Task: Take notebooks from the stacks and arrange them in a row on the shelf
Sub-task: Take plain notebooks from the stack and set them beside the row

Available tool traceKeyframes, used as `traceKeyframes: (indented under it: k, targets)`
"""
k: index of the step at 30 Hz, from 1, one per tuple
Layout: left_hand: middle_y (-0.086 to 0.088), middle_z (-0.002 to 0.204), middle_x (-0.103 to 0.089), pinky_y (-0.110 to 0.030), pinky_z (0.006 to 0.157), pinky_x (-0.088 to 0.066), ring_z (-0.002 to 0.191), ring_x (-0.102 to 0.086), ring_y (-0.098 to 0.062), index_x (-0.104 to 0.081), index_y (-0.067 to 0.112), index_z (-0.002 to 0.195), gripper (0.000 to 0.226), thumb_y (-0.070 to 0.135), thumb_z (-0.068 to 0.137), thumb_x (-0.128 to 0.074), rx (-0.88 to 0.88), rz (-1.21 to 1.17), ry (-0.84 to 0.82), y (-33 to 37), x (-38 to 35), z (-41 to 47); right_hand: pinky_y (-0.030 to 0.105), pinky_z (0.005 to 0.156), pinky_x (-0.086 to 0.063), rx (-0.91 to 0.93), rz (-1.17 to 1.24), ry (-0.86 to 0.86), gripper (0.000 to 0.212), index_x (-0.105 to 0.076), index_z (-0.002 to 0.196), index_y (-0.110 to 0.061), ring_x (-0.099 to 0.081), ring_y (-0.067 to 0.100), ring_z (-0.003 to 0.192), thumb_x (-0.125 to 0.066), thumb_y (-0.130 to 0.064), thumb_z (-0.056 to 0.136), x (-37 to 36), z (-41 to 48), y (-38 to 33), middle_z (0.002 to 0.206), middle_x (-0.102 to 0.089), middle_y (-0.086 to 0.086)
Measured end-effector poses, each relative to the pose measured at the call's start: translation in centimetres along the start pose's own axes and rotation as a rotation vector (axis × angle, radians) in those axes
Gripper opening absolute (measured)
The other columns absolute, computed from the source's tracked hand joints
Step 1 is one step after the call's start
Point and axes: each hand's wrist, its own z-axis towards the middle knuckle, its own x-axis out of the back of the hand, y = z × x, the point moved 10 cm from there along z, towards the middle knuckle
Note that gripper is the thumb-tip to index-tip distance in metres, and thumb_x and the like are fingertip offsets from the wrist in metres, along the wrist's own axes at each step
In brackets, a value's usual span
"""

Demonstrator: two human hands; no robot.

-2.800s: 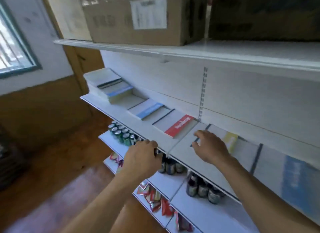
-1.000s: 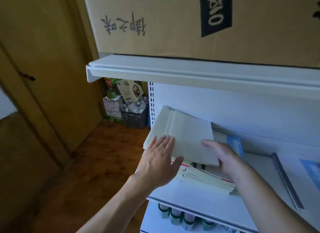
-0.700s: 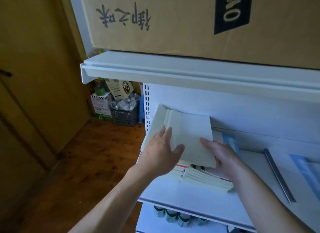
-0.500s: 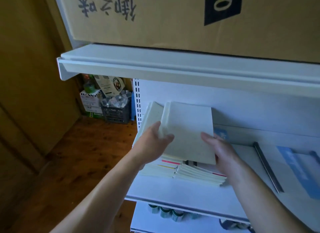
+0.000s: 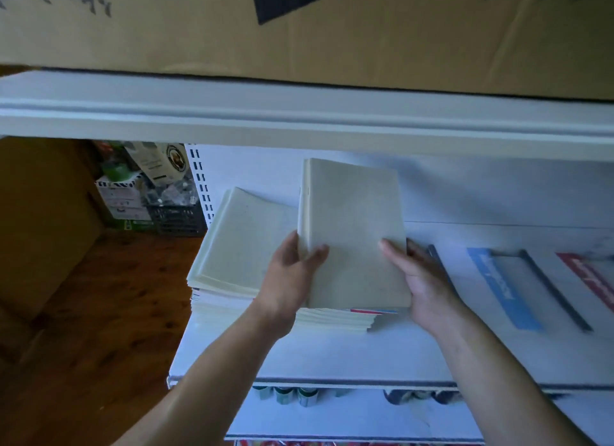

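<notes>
Grip is shared: the cream notebook (image 5: 352, 233) is pinched along its spine edge by the left hand (image 5: 289, 279) and clasped at its right edge by the right hand (image 5: 422, 279). It is raised just above the right stack (image 5: 335, 319), beside the left stack (image 5: 232, 246). It should be kept level, carried rightward and laid flat on the shelf (image 5: 332, 356), in line with the blue-banded notebook (image 5: 505, 289). Whether a single copy is held cannot be told in the dim light.

No readable text; carton (image 5: 382, 37) print cropped.
</notes>
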Motion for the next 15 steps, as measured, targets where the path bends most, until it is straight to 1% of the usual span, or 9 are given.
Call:
traceKeyframes:
  k: [2, 4, 5, 6, 8, 10, 12, 13, 15]
  targets:
    - [0.004, 0.094, -0.073, -0.029, 0.075, -0.055, 0.082, -0.068, -0.011, -0.064, 0.016, 0.108, 0.016, 0.011, 0.094, -0.058, 0.004, -0.013, -0.006, -0.7, -2.3, -0.5, 0.048, 0.095, -0.048, 0.030, -0.030, 0.028, 0.037, -0.068, 0.113, -0.014, -0.066, 0.030, 0.103, -0.071, -0.029, 0.079, 2.5, -0.6, -0.7, 0.111, -0.072, 0.010]
    - [0.006, 0.099, -0.073, -0.027, 0.077, -0.054, 0.085, -0.068, -0.010, -0.064, 0.020, 0.111, 0.017, 0.018, 0.095, -0.058, 0.024, -0.034, -0.015, -1.5, -5.2, -1.0, 0.052, 0.104, -0.043, 0.034, -0.055, 0.045, 0.045, -0.063, 0.122, -0.021, -0.062, 0.025, 0.114, -0.072, -0.039, 0.082, 5.1, -1.3, -1.1, 0.120, -0.068, 0.003]
    - [0.007, 0.101, -0.073, -0.028, 0.079, -0.054, 0.088, -0.068, -0.010, -0.064, 0.022, 0.112, 0.017, 0.022, 0.095, -0.058, 0.029, -0.034, -0.025, -2.0, -6.8, -1.2, 0.051, 0.105, -0.042, 0.036, -0.065, 0.057, 0.049, -0.060, 0.125, -0.024, -0.061, 0.022, 0.117, -0.072, -0.042, 0.082, 6.6, -1.7, -1.2, 0.124, -0.067, -0.001]
    - [0.007, 0.101, -0.073, -0.029, 0.080, -0.055, 0.090, -0.068, -0.010, -0.064, 0.024, 0.111, 0.016, 0.024, 0.095, -0.058, 0.023, -0.016, -0.043, -2.4, -8.7, -1.5, 0.048, 0.104, -0.044, 0.052, -0.071, 0.067, 0.044, -0.059, 0.125, -0.025, -0.062, 0.019, 0.116, -0.069, -0.040, 0.085, 8.1, -2.3, -1.6, 0.123, -0.067, -0.004]
    - [0.005, 0.101, -0.072, -0.029, 0.080, -0.055, 0.091, -0.067, -0.012, -0.062, 0.024, 0.109, 0.014, 0.023, 0.095, -0.059, -0.002, 0.041, -0.099, -3.2, -13.1, -2.4, 0.041, 0.096, -0.050, 0.104, -0.087, 0.119, 0.026, -0.061, 0.118, -0.021, -0.066, 0.018, 0.107, -0.062, -0.028, 0.093, 12.1, -3.7, -2.7, 0.115, -0.071, -0.003]
    - [0.006, 0.101, -0.072, -0.021, 0.074, -0.053, 0.090, -0.066, -0.010, -0.061, 0.022, 0.109, 0.015, 0.019, 0.095, -0.059, -0.003, 0.055, -0.164, -4.6, -18.1, -3.6, 0.036, 0.087, -0.054, 0.133, -0.104, 0.204, 0.018, -0.062, 0.111, -0.019, -0.069, 0.016, 0.098, -0.059, -0.023, 0.094, 17.1, -5.8, -4.0, 0.108, -0.073, -0.002]
    - [0.007, 0.101, -0.073, -0.018, 0.072, -0.053, 0.089, -0.068, -0.008, -0.061, 0.022, 0.112, 0.018, 0.016, 0.095, -0.058, 0.026, 0.029, -0.219, -6.4, -23.3, -4.9, 0.028, 0.077, -0.055, 0.157, -0.128, 0.290, 0.009, -0.063, 0.103, -0.022, -0.070, 0.009, 0.088, -0.059, -0.023, 0.095, 22.7, -8.1, -5.3, 0.101, -0.073, -0.008]
    - [0.005, 0.104, -0.073, -0.022, 0.077, -0.055, 0.092, -0.068, -0.010, -0.061, 0.023, 0.113, 0.019, 0.017, 0.095, -0.058, 0.046, 0.022, -0.247, -7.3, -26.2, -5.7, 0.026, 0.076, -0.054, 0.163, -0.137, 0.334, 0.007, -0.062, 0.101, -0.024, -0.069, 0.007, 0.087, -0.059, -0.023, 0.095, 25.7, -9.4, -5.9, 0.100, -0.072, -0.010]
    - [0.003, 0.110, -0.071, -0.030, 0.084, -0.055, 0.098, -0.068, -0.014, -0.061, 0.024, 0.116, 0.021, 0.020, 0.096, -0.057, 0.061, 0.032, -0.309, -9.2, -32.5, -7.6, 0.030, 0.077, -0.054, 0.171, -0.150, 0.422, 0.008, -0.063, 0.101, -0.025, -0.068, 0.010, 0.088, -0.057, -0.025, 0.096, 32.3, -12.1, -7.0, 0.103, -0.072, -0.007]
